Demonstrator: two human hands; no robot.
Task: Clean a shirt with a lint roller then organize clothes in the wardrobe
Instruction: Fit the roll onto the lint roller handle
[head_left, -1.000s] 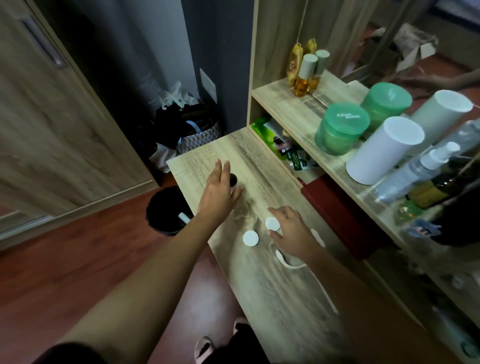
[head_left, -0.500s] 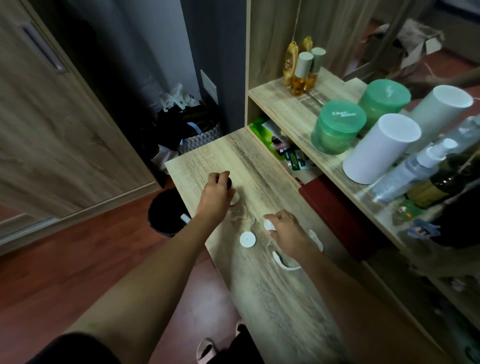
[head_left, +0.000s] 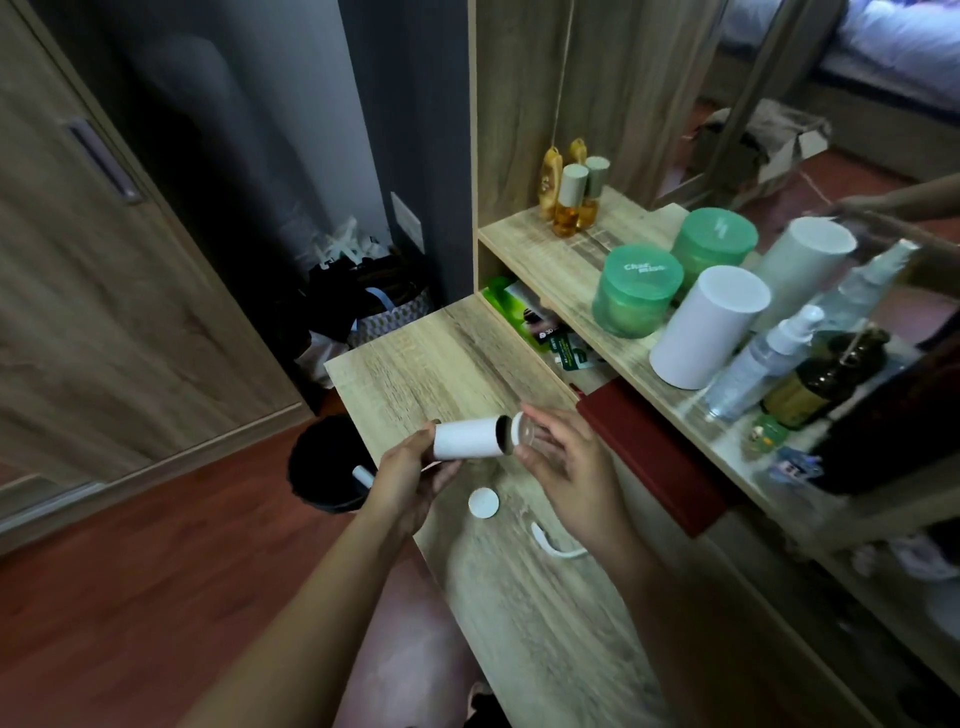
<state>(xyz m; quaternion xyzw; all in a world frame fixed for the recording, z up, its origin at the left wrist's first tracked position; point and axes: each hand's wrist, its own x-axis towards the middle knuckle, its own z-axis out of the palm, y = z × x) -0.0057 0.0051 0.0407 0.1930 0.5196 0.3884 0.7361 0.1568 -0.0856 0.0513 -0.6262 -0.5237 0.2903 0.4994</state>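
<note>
Now the fingers of the left hand (head_left: 410, 483) curl round one white lint-roller roll (head_left: 467, 439), held level just above the wooden surface (head_left: 441, 358). The fingers of the right hand (head_left: 571, 462) pinch one clear end cap (head_left: 523, 430) at its open end. Below lie one round white cap (head_left: 483, 503) and one curved white handle (head_left: 540, 536). Judging by this, the roller is only being put together. No shirt shows, so cleaning and wardrobe sorting both remain.
</note>
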